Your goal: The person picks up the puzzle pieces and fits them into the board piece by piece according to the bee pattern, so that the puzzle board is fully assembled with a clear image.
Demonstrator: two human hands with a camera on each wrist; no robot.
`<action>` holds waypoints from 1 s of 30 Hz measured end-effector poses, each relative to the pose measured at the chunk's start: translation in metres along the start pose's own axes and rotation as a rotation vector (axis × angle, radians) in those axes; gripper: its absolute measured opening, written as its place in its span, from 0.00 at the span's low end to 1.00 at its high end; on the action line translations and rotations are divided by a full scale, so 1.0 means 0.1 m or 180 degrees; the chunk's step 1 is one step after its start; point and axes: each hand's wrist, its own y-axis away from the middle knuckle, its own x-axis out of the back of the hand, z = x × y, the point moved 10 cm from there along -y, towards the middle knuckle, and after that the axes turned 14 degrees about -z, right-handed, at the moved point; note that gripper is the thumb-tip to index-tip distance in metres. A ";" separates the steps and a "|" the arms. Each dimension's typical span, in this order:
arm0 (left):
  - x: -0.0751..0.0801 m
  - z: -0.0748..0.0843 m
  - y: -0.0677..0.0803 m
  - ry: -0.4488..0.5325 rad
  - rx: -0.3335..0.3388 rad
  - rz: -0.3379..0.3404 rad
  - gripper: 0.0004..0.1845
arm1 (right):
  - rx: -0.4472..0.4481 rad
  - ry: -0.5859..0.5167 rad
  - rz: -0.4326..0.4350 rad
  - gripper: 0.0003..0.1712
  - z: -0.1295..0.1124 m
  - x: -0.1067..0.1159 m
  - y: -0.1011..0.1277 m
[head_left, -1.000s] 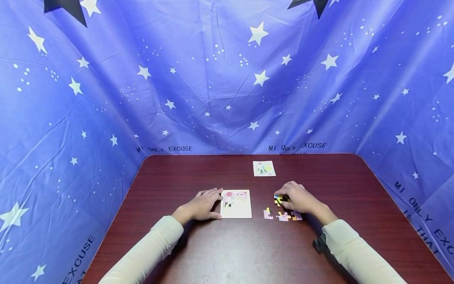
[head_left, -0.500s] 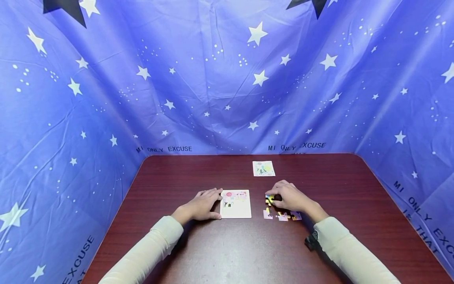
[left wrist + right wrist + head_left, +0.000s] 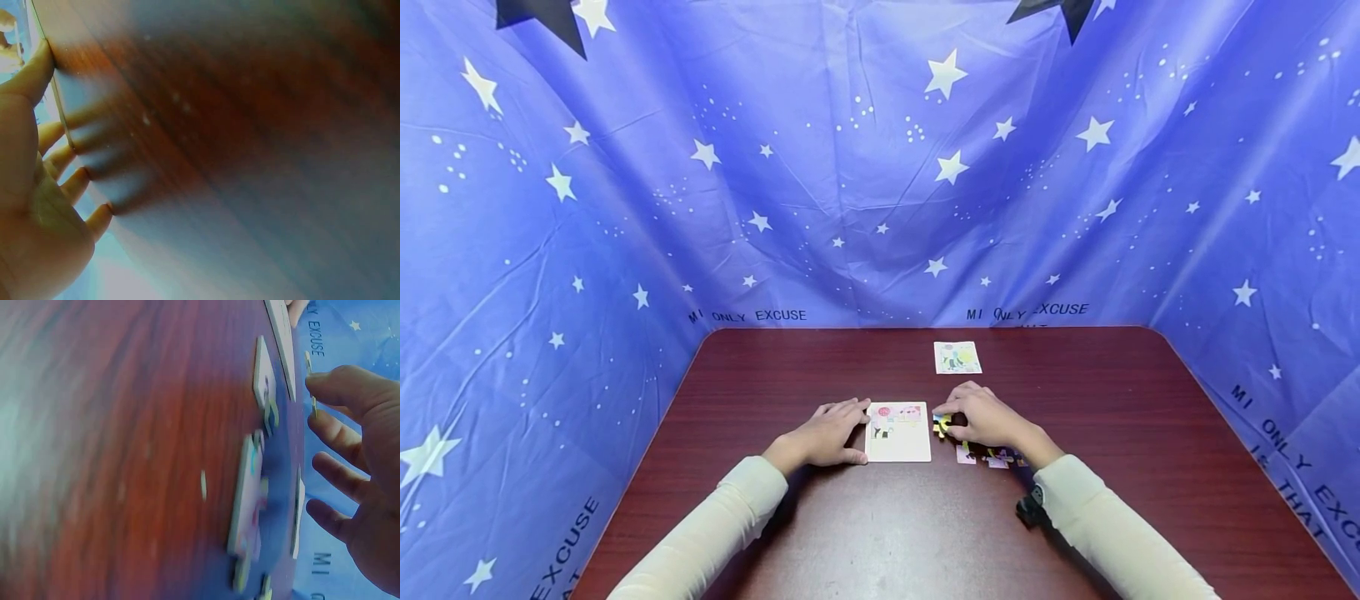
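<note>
Board lies on the table, its left edge under the left hand, fingers flat and thumb at the near corner. Just right of the board, the right hand pinches a piece. The right-wrist view shows the piece lifted edge-on off the table. Loose pieces lie partly under that wrist; a card lies beyond the board.

"MI ONLY EXCUSE" printed in dark letters on blue star-patterned backdrop cloth, read twice along table's far edge; repeated partly at both sides. "EXCUSE" also read on cloth in right wrist view.
</note>
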 end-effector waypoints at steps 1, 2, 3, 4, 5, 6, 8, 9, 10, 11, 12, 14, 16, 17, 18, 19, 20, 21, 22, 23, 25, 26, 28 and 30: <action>0.00 0.00 0.00 -0.0008 0.0000 0.0005 0.37 | 0.0009 0.0003 -0.0011 0.21 -0.01 -0.01 -0.02; 0.00 0.00 0.00 -0.0014 -0.0001 0.0008 0.37 | 0.0012 -0.0008 -0.0023 0.21 -0.03 -0.02 -0.04; 0.01 0.00 0.00 -0.0015 0.0001 0.0004 0.37 | 0.0018 -0.0010 -0.0032 0.21 -0.05 -0.03 -0.07; 0.01 0.00 0.00 -0.0017 0.0000 0.0003 0.37 | 0.0025 -0.0007 -0.0038 0.21 -0.07 -0.03 -0.09; 0.01 0.00 0.00 -0.0006 -0.0004 -0.0001 0.37 | 0.0033 -0.0011 -0.0044 0.21 -0.09 -0.04 -0.11; 0.02 0.01 0.00 0.0005 -0.0012 0.0005 0.37 | 0.0040 -0.0012 -0.0047 0.21 -0.10 -0.05 -0.13; 0.03 0.01 0.00 0.0023 -0.0027 0.0006 0.37 | 0.0044 -0.0008 -0.0048 0.22 -0.13 -0.06 -0.17; 0.03 0.01 0.00 0.0022 -0.0033 0.0009 0.36 | 0.0046 -0.0005 -0.0053 0.22 -0.14 -0.07 -0.19; 0.04 0.01 0.00 0.0013 -0.0032 0.0005 0.36 | 0.0049 -0.0012 -0.0060 0.22 -0.15 -0.08 -0.22; 0.04 0.01 0.00 0.0007 -0.0029 -0.0001 0.36 | 0.0052 0.0001 -0.0065 0.22 -0.17 -0.09 -0.24; 0.04 0.01 0.00 0.0004 -0.0034 0.0007 0.36 | 0.0057 0.0004 -0.0075 0.22 -0.19 -0.09 -0.27; 0.03 0.01 0.00 -0.0007 -0.0031 0.0006 0.36 | 0.0067 0.0012 -0.0093 0.22 -0.24 -0.10 -0.31; 0.03 0.01 0.01 -0.0005 -0.0037 0.0008 0.36 | 0.0082 0.0023 -0.0102 0.22 -0.30 -0.10 -0.35; 0.03 0.01 0.01 0.0000 -0.0046 0.0019 0.36 | 0.0086 0.0039 -0.0106 0.21 -0.32 -0.11 -0.37; 0.04 0.01 0.01 0.0007 -0.0054 0.0028 0.36 | 0.0077 0.0032 -0.0120 0.22 -0.34 -0.11 -0.39; 0.04 0.02 0.01 0.0008 -0.0054 0.0026 0.36 | 0.0061 0.0039 -0.0133 0.21 -0.35 -0.12 -0.41; 0.04 0.02 0.01 0.0010 -0.0053 0.0025 0.36 | 0.0039 0.0036 -0.0148 0.21 -0.36 -0.13 -0.43; 0.04 0.02 0.02 0.0015 -0.0054 0.0025 0.36 | 0.0022 0.0036 -0.0164 0.21 -0.37 -0.15 -0.45; 0.04 0.02 0.02 0.0018 -0.0052 0.0025 0.36 | -0.0002 0.0044 -0.0183 0.21 -0.37 -0.16 -0.47; 0.04 0.03 0.02 0.0013 -0.0048 0.0024 0.36 | -0.0027 0.0049 -0.0198 0.21 -0.37 -0.17 -0.49; 0.04 0.03 0.02 0.0017 -0.0037 0.0016 0.36 | -0.0058 0.0043 -0.0221 0.20 -0.38 -0.20 -0.53; 0.04 0.03 0.02 0.0017 -0.0031 0.0011 0.36 | -0.0067 0.0037 -0.0229 0.20 -0.38 -0.21 -0.55; 0.04 0.03 0.02 0.0013 -0.0023 0.0004 0.36 | -0.0084 0.0031 -0.0242 0.20 -0.38 -0.24 -0.58; 0.04 0.03 0.02 0.0019 -0.0015 -0.0005 0.36 | -0.0101 0.0037 -0.0260 0.20 -0.39 -0.25 -0.61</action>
